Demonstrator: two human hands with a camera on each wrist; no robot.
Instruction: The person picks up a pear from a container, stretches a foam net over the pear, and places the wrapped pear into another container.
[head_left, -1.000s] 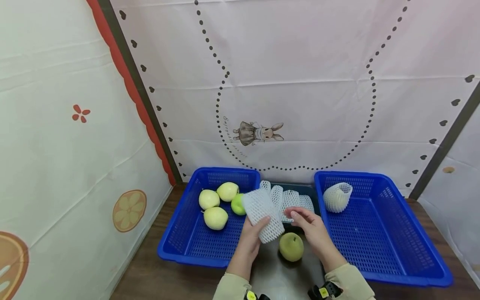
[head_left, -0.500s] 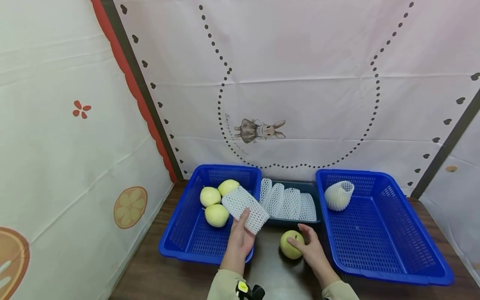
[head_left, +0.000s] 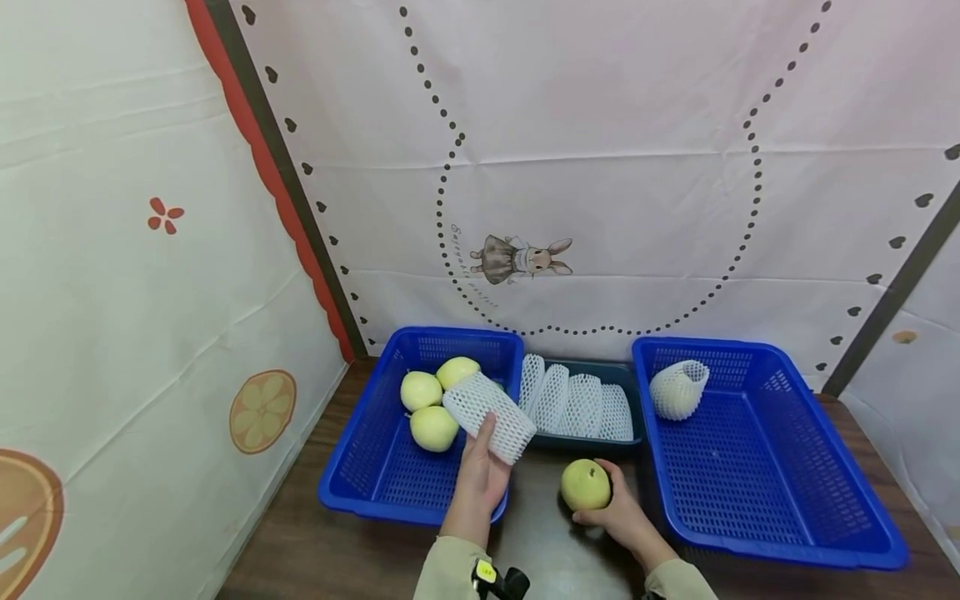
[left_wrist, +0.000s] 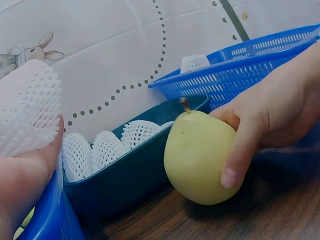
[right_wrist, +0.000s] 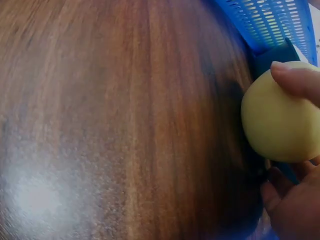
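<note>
A white foam fruit net (head_left: 487,410) lies flattened in my left hand (head_left: 478,483), pinched under the thumb, over the right side of the left basket. My right hand (head_left: 626,515) grips a round yellow-green pear (head_left: 585,485) on the table in front of the dark green tray. In the left wrist view its thumb (left_wrist: 235,165) presses the near side of the pear (left_wrist: 197,155), and the stem points up. The other fingers are mostly hidden behind the fruit. The pear (right_wrist: 280,115) also shows at the right edge of the right wrist view.
Several pale pears (head_left: 433,429) sit in the left blue basket (head_left: 352,475). Between the baskets, the dark green tray (head_left: 592,448) holds several foam nets (head_left: 582,406). A foam-wrapped fruit or net (head_left: 677,390) lies in the right blue basket (head_left: 787,554). The table (right_wrist: 125,120) is brown wood.
My left hand has moved left with the foam net, away from the tray. My right hand has come down from the tray to the pear and now grips it.
</note>
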